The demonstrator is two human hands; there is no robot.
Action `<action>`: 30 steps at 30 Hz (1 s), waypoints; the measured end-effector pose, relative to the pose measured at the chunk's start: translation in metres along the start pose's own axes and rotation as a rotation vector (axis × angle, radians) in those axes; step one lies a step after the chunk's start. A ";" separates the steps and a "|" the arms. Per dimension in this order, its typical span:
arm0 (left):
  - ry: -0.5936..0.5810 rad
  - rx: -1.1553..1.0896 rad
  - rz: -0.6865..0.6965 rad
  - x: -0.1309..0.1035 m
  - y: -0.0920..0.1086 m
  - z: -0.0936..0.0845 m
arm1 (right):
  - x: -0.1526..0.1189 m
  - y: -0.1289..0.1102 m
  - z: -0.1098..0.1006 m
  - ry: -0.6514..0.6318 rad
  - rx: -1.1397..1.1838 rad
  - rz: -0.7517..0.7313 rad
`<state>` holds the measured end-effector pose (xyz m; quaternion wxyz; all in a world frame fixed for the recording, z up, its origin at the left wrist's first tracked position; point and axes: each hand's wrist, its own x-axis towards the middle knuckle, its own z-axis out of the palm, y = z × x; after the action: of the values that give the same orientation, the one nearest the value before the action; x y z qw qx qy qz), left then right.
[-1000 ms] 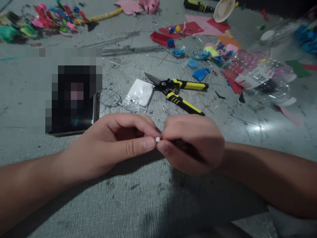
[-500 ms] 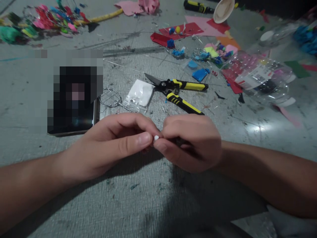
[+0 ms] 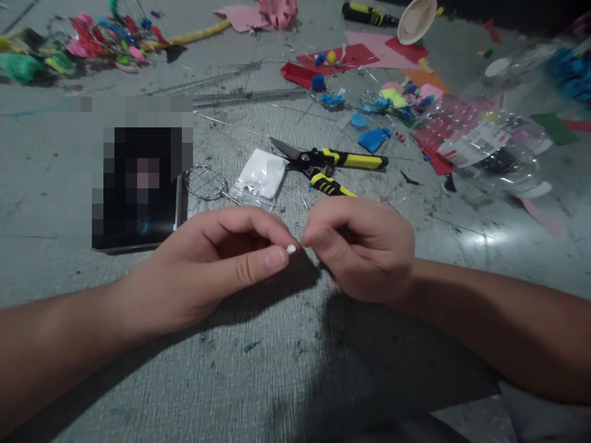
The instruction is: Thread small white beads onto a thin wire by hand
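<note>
Between the thumb and forefinger of my left hand (image 3: 217, 264) is a small white lump (image 3: 291, 249), sticking out at the fingertips. My right hand (image 3: 362, 246) is closed just to the right of it, thumb pressed to the forefinger; what it pinches, if anything, is too small to name. Behind the hands lies a white packet (image 3: 262, 175) in clear plastic. Cutters with yellow and black handles (image 3: 353, 159) lie beside it, one handle partly hidden by my right hand. A loop of twisted wire (image 3: 206, 183) rests left of the packet.
A dark-screened device (image 3: 138, 231) lies behind my left wrist. Clear plastic bottles (image 3: 489, 144) lie at the right. Red paper (image 3: 341, 57), colourful clay bits and a yellow-black handled tool (image 3: 367, 13) are spread along the back of the grey table (image 3: 207, 381).
My right hand has risen slightly, and its thumb has come away from the white lump. The lump now shows more clearly at my left fingertips.
</note>
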<state>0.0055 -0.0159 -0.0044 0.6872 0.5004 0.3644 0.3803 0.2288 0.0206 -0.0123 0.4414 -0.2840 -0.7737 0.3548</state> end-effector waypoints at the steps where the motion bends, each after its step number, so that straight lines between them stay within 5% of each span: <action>1: 0.015 0.048 0.026 0.000 0.002 0.001 | -0.001 0.002 0.002 0.057 0.013 0.040; 7: -0.178 0.767 0.472 0.002 0.002 0.001 | 0.001 0.021 0.013 0.206 0.173 0.225; 12: -0.264 1.139 0.625 0.000 -0.009 -0.006 | 0.003 0.024 0.012 0.194 0.167 0.203; 19: -0.208 1.217 0.569 0.002 -0.008 -0.006 | 0.006 0.021 0.010 0.157 0.214 0.259; 26: 0.219 1.494 0.441 0.003 0.001 -0.014 | 0.006 0.021 0.011 0.141 0.260 0.261; 30: 0.236 1.677 0.332 0.006 0.005 -0.012 | 0.005 0.021 0.010 0.125 0.187 0.270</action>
<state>-0.0033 -0.0050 -0.0032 -0.0162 0.8465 0.5158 0.1308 0.2201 0.0334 -0.0299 0.4614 -0.3645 -0.6633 0.4629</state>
